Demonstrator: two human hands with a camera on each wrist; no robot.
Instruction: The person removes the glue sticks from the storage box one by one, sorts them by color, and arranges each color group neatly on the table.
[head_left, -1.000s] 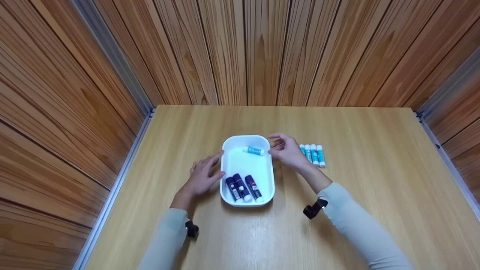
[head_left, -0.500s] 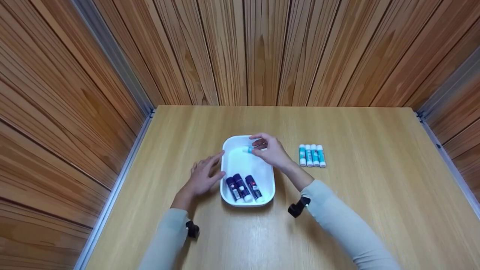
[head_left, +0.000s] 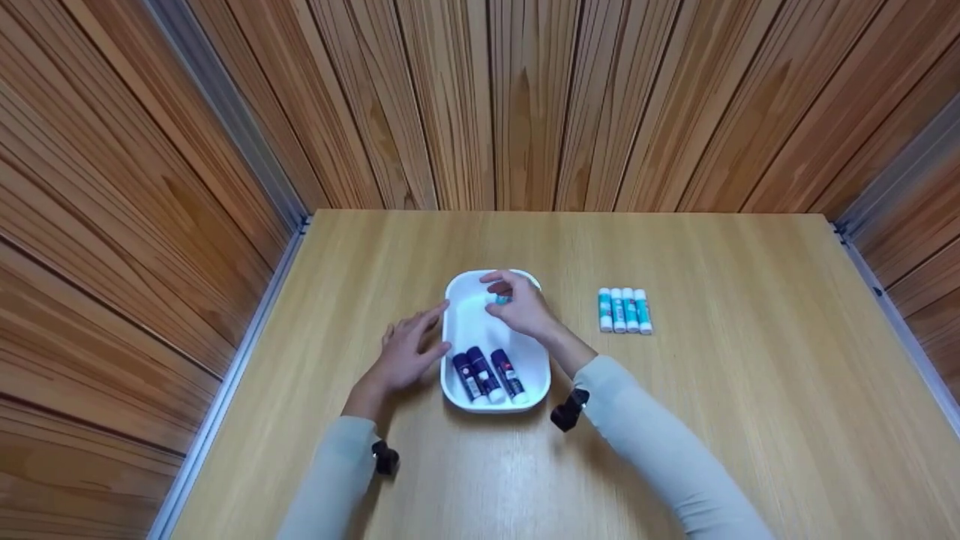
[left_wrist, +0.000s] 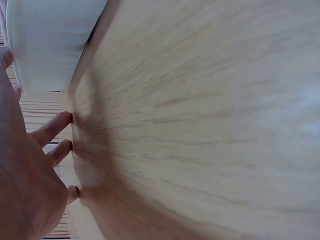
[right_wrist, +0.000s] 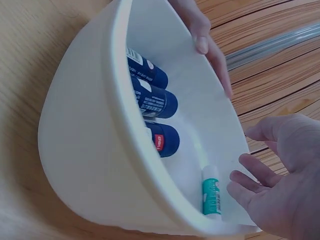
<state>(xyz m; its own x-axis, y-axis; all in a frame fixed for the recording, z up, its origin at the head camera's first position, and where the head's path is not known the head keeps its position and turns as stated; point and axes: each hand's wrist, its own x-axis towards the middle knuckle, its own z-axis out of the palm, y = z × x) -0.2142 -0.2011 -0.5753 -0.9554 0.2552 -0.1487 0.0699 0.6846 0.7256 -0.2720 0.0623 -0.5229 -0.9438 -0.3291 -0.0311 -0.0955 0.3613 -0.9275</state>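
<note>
Sleeves [head_left: 326, 472] enter from the near side, cut off, as is the near edge of the tabletop [head_left: 750, 337]. Three dark glue sticks [head_left: 485, 375] lie in the near end of the white tray [head_left: 480, 322], mid-tabletop. Left hand [head_left: 405, 349] has relaxed, parted fingers touching the tray's left rim; other fingertips rest on the wood. Right hand [head_left: 525, 306] has just shifted from the tray's right rim to over its far end, fingers loosely bent and apart, gripping nothing. Teal glue stick [right_wrist: 211, 192] lies just beside them inside the tray, so work looks like a reach, no grasp yet. Head view mostly hides that stick; right wrist view shows it, small print unreadable. Four teal sticks [head_left: 630, 313] lie side by side between the tray and the tabletop's right edge.
</note>
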